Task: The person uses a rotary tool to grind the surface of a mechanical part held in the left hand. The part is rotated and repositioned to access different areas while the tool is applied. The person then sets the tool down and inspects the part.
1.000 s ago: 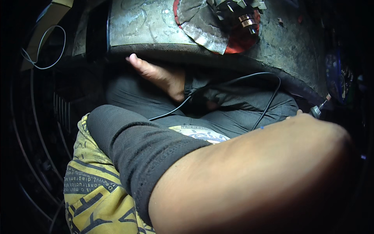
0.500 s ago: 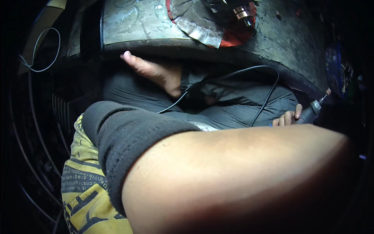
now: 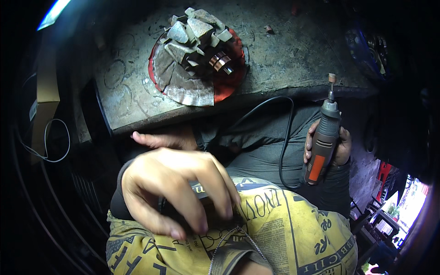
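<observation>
My left hand [image 3: 174,188] hangs over my yellow printed shirt [image 3: 311,224], fingers curved and apart, near a beaded chain [image 3: 247,238]. My right hand [image 3: 341,146] grips a dark rotary tool [image 3: 323,146] with an orange panel, held upright with a small cylindrical tip on top. Its black cord [image 3: 288,142] loops across my dark trousers. Ahead, a finned metal rotor [image 3: 192,36] with a copper-banded shaft [image 3: 220,61] rests on a round grey and red cloth pad [image 3: 172,87].
The stained bench [image 3: 128,91] has small bits and a blue tray [image 3: 366,55]. A cardboard box [image 3: 46,82] and white cable [image 3: 48,156] are at left. My bare foot [image 3: 165,140] lies below the bench edge. A bright opening [image 3: 408,206] shows at far right.
My left arm, which crossed the view, has dropped back, and its hand now shows over my shirt. The tool is more upright and fully visible. The view has shifted, showing more bench.
</observation>
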### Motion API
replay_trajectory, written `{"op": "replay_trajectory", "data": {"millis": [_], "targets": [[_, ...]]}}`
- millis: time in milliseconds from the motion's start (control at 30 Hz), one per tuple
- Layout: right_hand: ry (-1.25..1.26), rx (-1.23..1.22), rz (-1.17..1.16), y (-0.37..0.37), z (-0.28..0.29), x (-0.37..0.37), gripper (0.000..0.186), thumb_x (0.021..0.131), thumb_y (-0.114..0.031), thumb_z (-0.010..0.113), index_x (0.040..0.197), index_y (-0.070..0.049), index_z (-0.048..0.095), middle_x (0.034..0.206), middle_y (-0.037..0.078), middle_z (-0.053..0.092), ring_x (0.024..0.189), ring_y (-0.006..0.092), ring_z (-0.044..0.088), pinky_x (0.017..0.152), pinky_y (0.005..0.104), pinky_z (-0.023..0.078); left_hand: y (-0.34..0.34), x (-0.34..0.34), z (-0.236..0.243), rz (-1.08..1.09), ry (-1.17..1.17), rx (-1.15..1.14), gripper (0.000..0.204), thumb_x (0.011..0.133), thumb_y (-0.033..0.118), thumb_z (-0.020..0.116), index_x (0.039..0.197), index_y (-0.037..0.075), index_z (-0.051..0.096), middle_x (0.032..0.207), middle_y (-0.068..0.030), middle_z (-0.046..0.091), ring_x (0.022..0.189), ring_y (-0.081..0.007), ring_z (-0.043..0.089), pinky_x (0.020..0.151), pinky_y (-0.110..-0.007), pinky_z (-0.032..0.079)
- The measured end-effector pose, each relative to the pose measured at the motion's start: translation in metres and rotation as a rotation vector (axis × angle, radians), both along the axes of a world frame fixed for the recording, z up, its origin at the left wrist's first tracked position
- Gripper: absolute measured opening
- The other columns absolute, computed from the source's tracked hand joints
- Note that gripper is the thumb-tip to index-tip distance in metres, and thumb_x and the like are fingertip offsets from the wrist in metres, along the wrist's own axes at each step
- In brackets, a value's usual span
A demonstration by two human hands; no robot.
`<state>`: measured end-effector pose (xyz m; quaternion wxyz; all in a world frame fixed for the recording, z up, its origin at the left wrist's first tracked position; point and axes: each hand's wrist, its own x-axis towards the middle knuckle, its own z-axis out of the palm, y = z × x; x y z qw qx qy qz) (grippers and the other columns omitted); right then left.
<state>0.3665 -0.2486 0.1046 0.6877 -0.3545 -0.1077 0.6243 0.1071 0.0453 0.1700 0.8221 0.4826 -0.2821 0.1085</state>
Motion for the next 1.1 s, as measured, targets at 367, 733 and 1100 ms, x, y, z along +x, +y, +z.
{"op": "replay_trajectory", "data": {"millis": [367,733,1100], "targets": [[-0.258,-0.326,0.216,0.055,0.053,-0.029,0.057,0.101,-0.049,0.055,0.117,0.005,0.056,0.090,0.015,0.068,0.076,0.0221,0.071,0.070,0.0314,0.059,0.083,0.045,-0.001,1.076,0.024,1.424,0.057,0.077,0.022,0.071,0.132,0.007,0.066,0.150,-0.0232,0.050,0.147,-0.0432,0.036,0.119,-0.057,0.028],[-0.211,-0.386,0.357,0.083,0.071,-0.028,0.061,0.102,-0.050,0.054,0.130,0.005,0.051,0.091,0.005,0.062,0.081,0.0113,0.061,0.076,0.0253,0.052,0.078,0.069,-0.018,1.066,0.164,1.508,0.056,0.076,0.020,0.061,0.131,0.008,0.066,0.144,-0.0197,0.056,0.136,-0.0449,0.045,0.115,-0.054,0.034],[-0.601,-0.419,0.461,0.098,0.081,-0.060,0.052,0.094,-0.014,0.069,0.136,0.005,0.046,0.108,0.008,0.062,0.097,0.0121,0.061,0.088,0.0290,0.051,0.039,0.020,-0.055,1.276,0.208,1.154,0.066,0.077,0.049,0.075,0.135,0.021,0.067,0.156,-0.0211,0.042,0.150,-0.0467,0.022,0.122,-0.058,0.021]]}}
